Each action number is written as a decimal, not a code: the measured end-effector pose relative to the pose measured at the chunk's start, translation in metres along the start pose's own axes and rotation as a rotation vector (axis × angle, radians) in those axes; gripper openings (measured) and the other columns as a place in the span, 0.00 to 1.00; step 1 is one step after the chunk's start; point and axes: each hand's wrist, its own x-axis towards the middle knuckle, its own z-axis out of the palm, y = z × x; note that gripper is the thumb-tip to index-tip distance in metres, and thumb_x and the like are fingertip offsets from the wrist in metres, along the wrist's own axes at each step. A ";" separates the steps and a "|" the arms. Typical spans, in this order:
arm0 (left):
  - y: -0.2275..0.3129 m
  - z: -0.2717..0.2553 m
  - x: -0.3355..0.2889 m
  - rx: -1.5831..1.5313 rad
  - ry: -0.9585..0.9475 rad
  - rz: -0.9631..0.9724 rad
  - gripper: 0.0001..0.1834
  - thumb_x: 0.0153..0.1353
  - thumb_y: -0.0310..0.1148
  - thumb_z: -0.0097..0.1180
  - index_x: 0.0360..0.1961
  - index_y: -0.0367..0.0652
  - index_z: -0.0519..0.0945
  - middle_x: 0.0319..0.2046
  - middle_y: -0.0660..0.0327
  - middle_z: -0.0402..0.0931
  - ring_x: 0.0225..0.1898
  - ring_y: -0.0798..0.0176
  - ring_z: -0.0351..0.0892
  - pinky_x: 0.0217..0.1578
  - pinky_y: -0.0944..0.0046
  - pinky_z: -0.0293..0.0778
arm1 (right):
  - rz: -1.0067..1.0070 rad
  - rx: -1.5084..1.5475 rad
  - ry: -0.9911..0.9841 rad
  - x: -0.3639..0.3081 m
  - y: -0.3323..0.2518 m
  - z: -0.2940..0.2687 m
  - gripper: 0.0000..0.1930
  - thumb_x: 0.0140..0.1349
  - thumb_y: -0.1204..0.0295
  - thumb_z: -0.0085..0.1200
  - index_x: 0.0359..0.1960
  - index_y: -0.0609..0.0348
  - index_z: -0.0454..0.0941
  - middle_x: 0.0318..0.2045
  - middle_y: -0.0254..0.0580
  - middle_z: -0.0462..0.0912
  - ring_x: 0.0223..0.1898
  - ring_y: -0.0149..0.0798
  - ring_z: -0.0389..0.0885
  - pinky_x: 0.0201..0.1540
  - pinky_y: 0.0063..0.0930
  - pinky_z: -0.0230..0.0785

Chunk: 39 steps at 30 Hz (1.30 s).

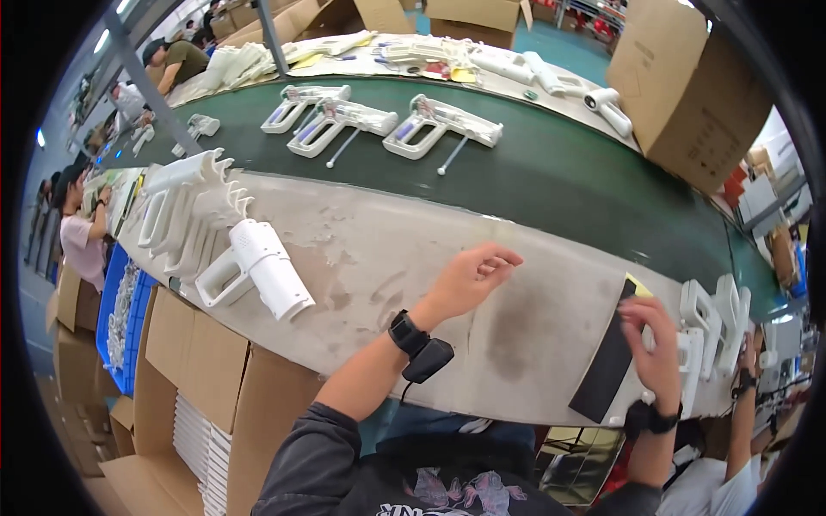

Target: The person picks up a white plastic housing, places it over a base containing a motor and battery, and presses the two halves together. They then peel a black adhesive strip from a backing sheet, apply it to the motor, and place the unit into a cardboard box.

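My left hand hovers over the pale worktop, palm turned inward, with its fingers loosely bent and nothing in them. To the right, my right hand is raised beside a black rectangular strip. Its fingers curve loosely and no object shows in them. Left of my hands, a white gun-shaped plastic housing lies on the worktop. Behind it stand several similar white shells, packed in a row. More white gun-shaped parts stand close to the right of my right hand.
A green conveyor belt runs behind the worktop, carrying several opened white housings. A cardboard box with stacked white pieces and a blue crate stand at the left. Another person's hand is at the far right.
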 end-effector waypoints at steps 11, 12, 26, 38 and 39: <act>-0.018 -0.029 0.015 -0.808 0.416 -0.369 0.13 0.70 0.31 0.52 0.52 0.39 0.79 0.42 0.65 0.79 0.40 0.70 0.79 0.39 0.69 0.76 | -0.319 -0.110 -0.496 0.300 -0.005 0.199 0.15 0.66 0.73 0.55 0.53 0.60 0.77 0.48 0.46 0.78 0.42 0.48 0.81 0.46 0.36 0.75; -0.018 -0.032 0.018 -0.856 0.594 -0.301 0.12 0.70 0.31 0.52 0.51 0.39 0.79 0.40 0.65 0.78 0.38 0.71 0.78 0.37 0.69 0.75 | -0.425 -0.193 -0.387 0.315 0.010 0.220 0.15 0.66 0.72 0.56 0.54 0.60 0.77 0.50 0.47 0.77 0.43 0.50 0.81 0.47 0.39 0.75; -0.006 -0.054 0.016 -0.717 0.909 -0.145 0.10 0.69 0.31 0.51 0.48 0.42 0.79 0.38 0.68 0.75 0.37 0.74 0.73 0.34 0.71 0.71 | -0.410 -0.465 -0.147 0.358 -0.004 0.285 0.14 0.59 0.64 0.63 0.40 0.62 0.79 0.47 0.47 0.78 0.41 0.54 0.83 0.44 0.47 0.77; -0.009 -0.056 0.015 -0.416 0.994 0.033 0.10 0.71 0.31 0.50 0.48 0.40 0.78 0.36 0.68 0.73 0.35 0.76 0.69 0.33 0.73 0.68 | -0.525 -0.580 -0.182 0.311 0.001 0.227 0.09 0.58 0.76 0.59 0.38 0.65 0.74 0.44 0.48 0.74 0.46 0.53 0.80 0.46 0.44 0.76; -0.007 -0.057 0.015 -0.420 1.011 0.059 0.09 0.71 0.31 0.51 0.48 0.40 0.78 0.33 0.68 0.72 0.32 0.76 0.68 0.31 0.74 0.66 | -0.548 -0.558 -0.178 0.304 -0.005 0.216 0.08 0.59 0.76 0.58 0.38 0.64 0.74 0.44 0.47 0.74 0.46 0.53 0.80 0.46 0.44 0.76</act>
